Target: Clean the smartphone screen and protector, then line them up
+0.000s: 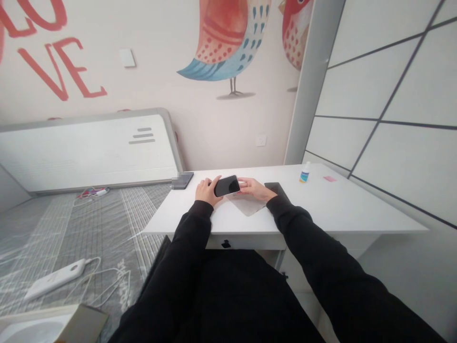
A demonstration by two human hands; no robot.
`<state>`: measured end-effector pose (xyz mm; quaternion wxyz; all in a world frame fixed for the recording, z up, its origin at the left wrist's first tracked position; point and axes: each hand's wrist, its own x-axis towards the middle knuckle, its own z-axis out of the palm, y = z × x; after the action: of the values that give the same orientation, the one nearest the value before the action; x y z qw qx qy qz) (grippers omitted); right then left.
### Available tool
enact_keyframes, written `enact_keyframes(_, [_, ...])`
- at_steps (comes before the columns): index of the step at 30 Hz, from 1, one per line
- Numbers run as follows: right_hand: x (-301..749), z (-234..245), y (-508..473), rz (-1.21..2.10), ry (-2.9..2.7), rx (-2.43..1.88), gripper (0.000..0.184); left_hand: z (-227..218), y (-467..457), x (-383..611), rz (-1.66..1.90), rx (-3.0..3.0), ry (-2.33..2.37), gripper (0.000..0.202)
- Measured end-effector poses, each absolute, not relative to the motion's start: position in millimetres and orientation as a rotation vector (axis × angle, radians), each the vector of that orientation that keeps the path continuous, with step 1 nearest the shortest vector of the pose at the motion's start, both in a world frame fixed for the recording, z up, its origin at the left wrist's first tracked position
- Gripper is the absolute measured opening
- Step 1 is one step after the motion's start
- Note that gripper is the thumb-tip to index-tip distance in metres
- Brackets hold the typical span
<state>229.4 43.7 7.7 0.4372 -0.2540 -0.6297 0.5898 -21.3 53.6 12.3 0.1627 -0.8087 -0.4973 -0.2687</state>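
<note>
Looked forward and down, from the head view, over two black sleeves (191,226) to a white desk (357,209). Held a phone (228,186) in the left hand (206,191), raised over the desk, slightly tilted, dark screen toward the camera. Wrapped the left fingers around the phone's left end, closed upon it. Reached the right hand (254,188) to the phone's right end, fingers partly bent and loosely together, at or just beside the edge. Could not tell a real grip there from a light touch.

Showed below the hands, on the desk, a pale grey sheet (248,206) of unclear material, and beside it a dark flat object (276,187), partly hidden by the right wrist. Included, farther right, an upright small bottle (304,172) and a flat pink slip (330,179); included, at the back left, a dark flat device (185,180), partly blurred. Took in, at far left, a striped bed cover (137,205) bearing a long white device (57,278).

Seemed, in judgement, to be midway through handling the phone, perhaps working at its right edge. Appeared to call next for a steady left hold and careful, light placing of the right fingertips.
</note>
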Motion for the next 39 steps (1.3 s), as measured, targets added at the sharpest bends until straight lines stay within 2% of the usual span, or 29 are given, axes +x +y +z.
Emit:
enact_keyframes(4, [225.7,6.4,45.1,1.363,-1.621,-0.621,0.063,13.1,51.3,-19.7,-0.729,-2.305,-1.437,0.081])
enact_keyframes(13, [221.3,3.2,41.6,1.339,-1.593,-0.648,0.061,13.9,51.2,-18.5,-0.696,-2.355,-1.495,0.094])
enact_keyframes(33, [221.7,2.4,40.2,1.255,-1.66,-0.649,0.065,14.4,49.6,-18.7,-0.687,-2.351,-1.505,0.094])
enact_keyframes(39, [218.4,4.2,40.1,1.073,-1.625,-0.703,0.052,11.9,50.0,-15.0,-0.768,-2.464,-1.478,0.104])
